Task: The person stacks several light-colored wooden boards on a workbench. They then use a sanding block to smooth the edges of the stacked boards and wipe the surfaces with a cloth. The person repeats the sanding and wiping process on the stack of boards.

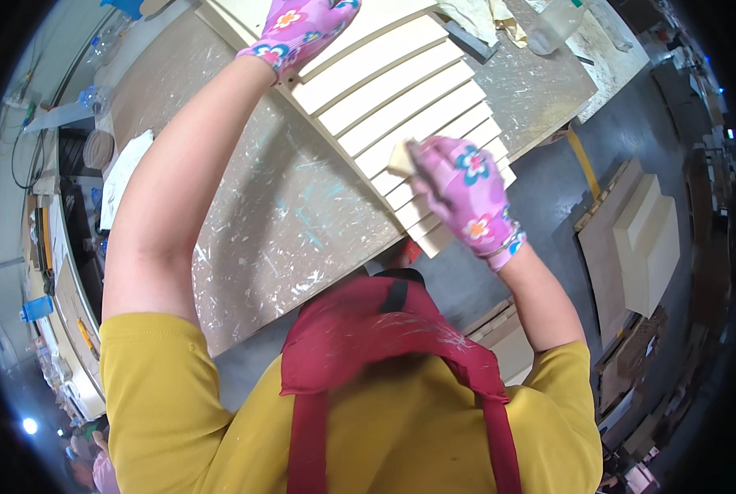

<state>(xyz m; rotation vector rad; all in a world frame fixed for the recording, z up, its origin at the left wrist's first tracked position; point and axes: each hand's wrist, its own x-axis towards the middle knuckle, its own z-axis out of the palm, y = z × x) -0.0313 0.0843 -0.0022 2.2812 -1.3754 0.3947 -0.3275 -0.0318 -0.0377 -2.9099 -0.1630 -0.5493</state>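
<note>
A dark red apron (384, 329) over a yellow shirt (158, 370) was closest. At the left, a white cloth (128, 177) lay by the edge of the brown tabletop (261, 263), which had white and green paint specks. Next came the left hand (309, 31), in a pink flower glove, on the left side of a pale panel (401, 89) with many slats. The view cut this hand off at the top, so I could not tell how far its fingers were bent or if they gripped anything. The panel lay on the tabletop, and its near corner stuck out past the edge. The right hand (467, 185), in a matching glove, was closed around a small tan block (401, 158) over the slats near that corner. Farther right were a clear bottle (553, 29) on the tabletop and cream boards (648, 230) low down, near the grey floor (541, 214).
</note>
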